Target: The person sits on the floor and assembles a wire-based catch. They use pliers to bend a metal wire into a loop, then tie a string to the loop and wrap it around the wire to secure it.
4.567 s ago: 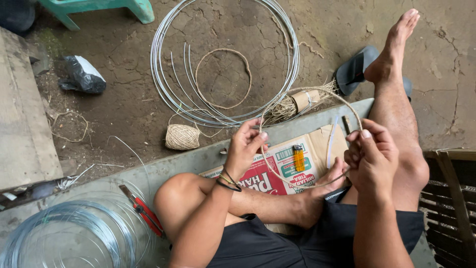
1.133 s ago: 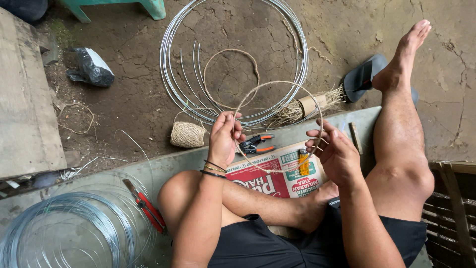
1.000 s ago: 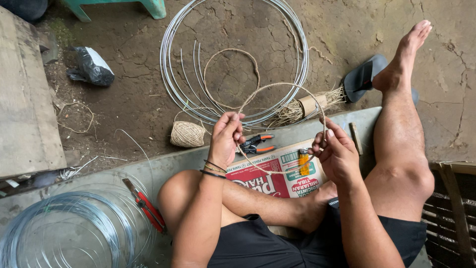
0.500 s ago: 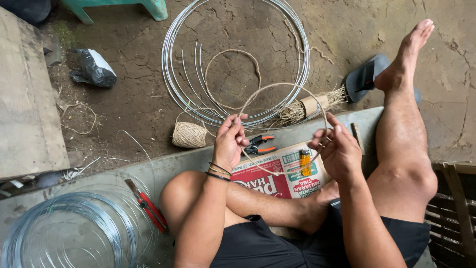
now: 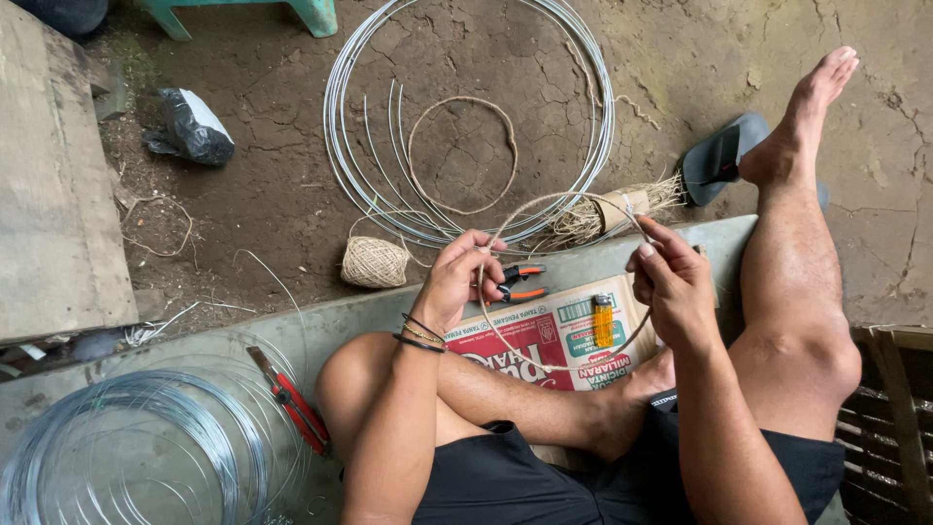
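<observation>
Head view shows your left hand (image 5: pixel 457 277) and right hand (image 5: pixel 673 282) each pinching one side of a twine-wrapped wire ring (image 5: pixel 564 199). You hold it above the printed cardboard (image 5: pixel 544 335), near the orange-handled pliers (image 5: pixel 520 282).

The single head-worn camera looked almost straight down from above the seated person, close over the lap. The left hand (image 5: pixel 457 282) and right hand (image 5: pixel 675 287) sat near mid-frame, the legs filled the lower right, and the dirt ground with the wire coil (image 5: pixel 466 117) lay farther off along the top
</observation>
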